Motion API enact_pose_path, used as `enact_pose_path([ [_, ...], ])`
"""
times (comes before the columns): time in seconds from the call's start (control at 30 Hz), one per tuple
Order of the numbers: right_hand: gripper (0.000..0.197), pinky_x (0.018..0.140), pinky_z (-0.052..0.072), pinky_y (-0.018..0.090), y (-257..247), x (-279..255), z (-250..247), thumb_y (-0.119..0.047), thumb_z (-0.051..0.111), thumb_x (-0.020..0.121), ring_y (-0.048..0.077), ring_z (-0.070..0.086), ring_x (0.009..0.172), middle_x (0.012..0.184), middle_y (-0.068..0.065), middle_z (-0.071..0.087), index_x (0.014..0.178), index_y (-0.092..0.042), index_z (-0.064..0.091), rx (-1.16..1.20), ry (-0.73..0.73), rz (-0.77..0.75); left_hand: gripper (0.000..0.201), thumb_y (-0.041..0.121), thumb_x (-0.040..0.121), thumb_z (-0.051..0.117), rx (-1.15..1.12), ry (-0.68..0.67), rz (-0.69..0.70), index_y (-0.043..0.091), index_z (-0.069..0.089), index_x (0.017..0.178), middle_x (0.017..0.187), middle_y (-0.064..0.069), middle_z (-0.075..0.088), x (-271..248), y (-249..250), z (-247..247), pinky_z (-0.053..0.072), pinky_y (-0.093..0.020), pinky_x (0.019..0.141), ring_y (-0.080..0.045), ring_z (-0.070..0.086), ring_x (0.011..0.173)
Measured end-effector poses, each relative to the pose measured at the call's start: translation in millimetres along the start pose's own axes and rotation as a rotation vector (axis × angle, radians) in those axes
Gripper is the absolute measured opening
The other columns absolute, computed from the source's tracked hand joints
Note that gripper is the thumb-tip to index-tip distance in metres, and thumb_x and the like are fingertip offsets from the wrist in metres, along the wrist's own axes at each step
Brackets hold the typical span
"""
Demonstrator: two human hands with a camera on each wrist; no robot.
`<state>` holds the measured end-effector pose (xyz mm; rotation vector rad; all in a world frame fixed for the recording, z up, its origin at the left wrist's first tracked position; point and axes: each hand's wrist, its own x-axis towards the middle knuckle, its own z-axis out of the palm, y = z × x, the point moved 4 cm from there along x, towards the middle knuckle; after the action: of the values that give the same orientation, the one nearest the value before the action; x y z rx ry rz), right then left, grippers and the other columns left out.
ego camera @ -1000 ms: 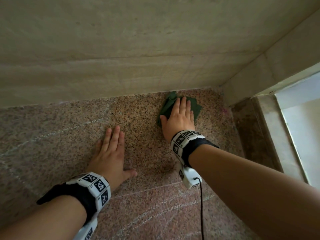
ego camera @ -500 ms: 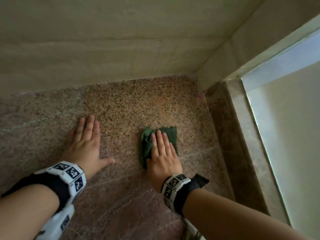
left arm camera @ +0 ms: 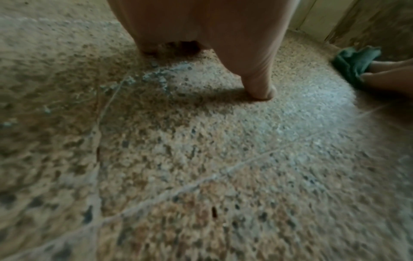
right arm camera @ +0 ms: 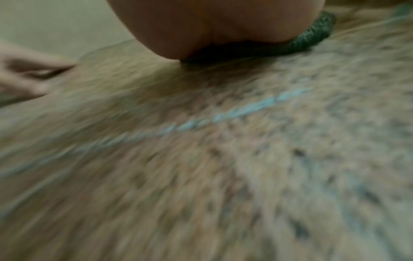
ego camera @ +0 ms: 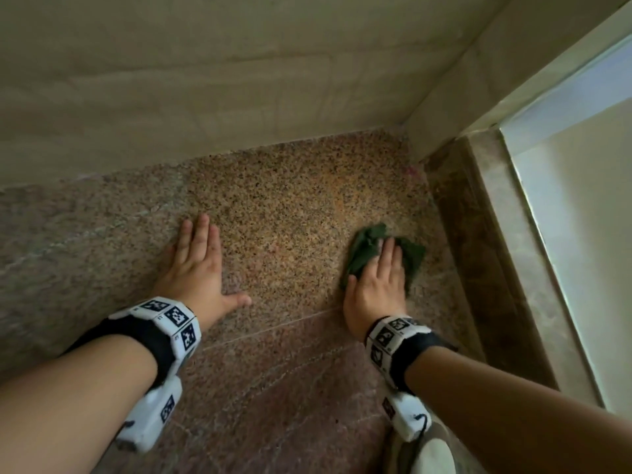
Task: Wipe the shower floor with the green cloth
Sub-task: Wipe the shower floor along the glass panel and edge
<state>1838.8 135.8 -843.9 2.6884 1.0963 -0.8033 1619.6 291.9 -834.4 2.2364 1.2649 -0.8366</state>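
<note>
A crumpled green cloth [ego camera: 367, 248] lies on the speckled granite shower floor [ego camera: 290, 217], near the dark stone curb on the right. My right hand [ego camera: 379, 278] presses flat on it with straight fingers; the cloth shows past the fingertips and on both sides. My left hand [ego camera: 196, 265] rests flat on the bare floor to the left, thumb spread out. In the left wrist view the cloth [left arm camera: 355, 61] appears at the far right beneath the other hand's fingers. The right wrist view is blurred, with a cloth edge [right arm camera: 312, 42] under the palm.
A beige marble wall [ego camera: 239, 80] runs along the back and meets a side wall at the corner [ego camera: 410, 131]. A dark stone curb [ego camera: 478, 251] and a glass panel [ego camera: 581, 234] bound the floor on the right. A grout line [ego camera: 273, 330] crosses the floor below both hands.
My right hand dragged the cloth from the back corner toward me, then slid it rightward to the curb. The left hand stayed planted on the floor.
</note>
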Motion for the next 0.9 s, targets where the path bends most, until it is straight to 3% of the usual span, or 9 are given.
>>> enact_pose_path([
  [0.13, 0.078, 0.113, -0.021, 0.04, -72, -73, 46, -0.04, 0.029, 0.102, 0.022, -0.044, 0.131, 0.143, 0.005, -0.048, 0.146, -0.013, -0.029, -0.102, -0.236, -0.466, 0.126, 0.076, 0.079, 0.053, 0.006, 0.019, 0.012, 0.007, -0.025, 0.15, 0.151, -0.007, -0.043, 1, 0, 1, -0.008, -0.042, 0.12, -0.027, -0.032, 0.144],
  [0.23, 0.075, 0.117, -0.016, 0.039, -94, -105, 72, -0.04, 0.027, 0.101, 0.02, -0.031, 0.142, 0.143, -0.004, -0.046, 0.148, -0.02, -0.028, -0.162, -0.333, -0.649, 0.127, 0.075, 0.078, 0.055, 0.003, 0.055, 0.008, 0.006, -0.021, 0.152, 0.156, -0.007, -0.036, 2, -2, 3, -0.006, -0.041, 0.12, -0.026, -0.028, 0.146],
  [0.33, 0.074, 0.118, -0.015, 0.035, -61, -73, 50, -0.038, 0.027, 0.102, 0.018, -0.024, 0.145, 0.145, -0.006, -0.043, 0.144, -0.024, -0.032, -0.118, -0.207, -0.493, 0.127, 0.075, 0.077, 0.057, -0.013, 0.061, 0.018, 0.007, -0.021, 0.152, 0.156, -0.006, -0.036, 2, -2, 3, -0.007, -0.041, 0.12, -0.025, -0.029, 0.145],
  [0.4, 0.075, 0.121, -0.008, 0.038, -10, -37, 22, -0.038, 0.028, 0.101, 0.021, -0.022, 0.146, 0.153, 0.001, -0.037, 0.149, -0.02, -0.027, -0.06, -0.1, -0.237, 0.128, 0.076, 0.076, 0.057, -0.013, 0.056, 0.025, 0.008, -0.022, 0.152, 0.156, -0.006, -0.036, 3, -1, 2, -0.009, -0.04, 0.119, -0.025, -0.03, 0.145],
  [0.5, 0.076, 0.122, 0.001, 0.043, 76, -9, -10, -0.038, 0.033, 0.101, 0.029, -0.008, 0.15, 0.161, 0.011, -0.019, 0.154, -0.008, -0.013, 0.021, -0.061, 0.175, 0.129, 0.076, 0.076, 0.057, -0.008, 0.062, 0.025, 0.007, -0.022, 0.152, 0.156, -0.008, -0.035, 1, -1, 2, -0.009, -0.039, 0.119, -0.026, -0.029, 0.145],
  [0.57, 0.074, 0.122, 0.001, 0.043, 95, -10, -12, -0.037, 0.033, 0.101, 0.031, -0.007, 0.149, 0.161, 0.015, -0.017, 0.153, -0.001, -0.005, 0.042, -0.056, 0.278, 0.13, 0.076, 0.075, 0.058, -0.011, 0.078, 0.029, 0.007, -0.021, 0.152, 0.157, -0.008, -0.034, 2, -1, 3, -0.008, -0.039, 0.12, -0.026, -0.028, 0.145],
  [0.7, 0.076, 0.12, -0.001, 0.046, 37, -34, 9, -0.038, 0.032, 0.099, 0.037, -0.014, 0.148, 0.158, 0.022, -0.022, 0.151, 0.005, -0.003, 0.103, -0.066, 0.232, 0.131, 0.079, 0.074, 0.056, 0.022, 0.084, 0.032, 0.006, -0.021, 0.152, 0.157, -0.009, -0.033, 4, -2, 5, -0.009, -0.041, 0.12, -0.028, -0.028, 0.145],
  [0.8, 0.08, 0.12, -0.01, 0.047, -19, -78, 41, -0.035, 0.032, 0.099, 0.033, -0.035, 0.14, 0.151, 0.016, -0.04, 0.15, -0.004, -0.022, 0.068, -0.176, -0.027, 0.13, 0.078, 0.074, 0.056, 0.017, 0.092, 0.03, 0.006, -0.02, 0.152, 0.158, -0.01, -0.032, 4, -1, 4, -0.008, -0.042, 0.121, -0.028, -0.027, 0.146],
  [0.9, 0.08, 0.118, -0.017, 0.045, -64, -125, 76, -0.034, 0.029, 0.101, 0.021, -0.054, 0.124, 0.137, 0.003, -0.056, 0.14, -0.015, -0.038, -0.02, -0.347, -0.359, 0.13, 0.078, 0.075, 0.056, 0.038, 0.105, 0.03, 0.005, -0.019, 0.152, 0.159, -0.011, -0.029, 3, -1, 2, -0.007, -0.042, 0.122, -0.029, -0.025, 0.146],
])
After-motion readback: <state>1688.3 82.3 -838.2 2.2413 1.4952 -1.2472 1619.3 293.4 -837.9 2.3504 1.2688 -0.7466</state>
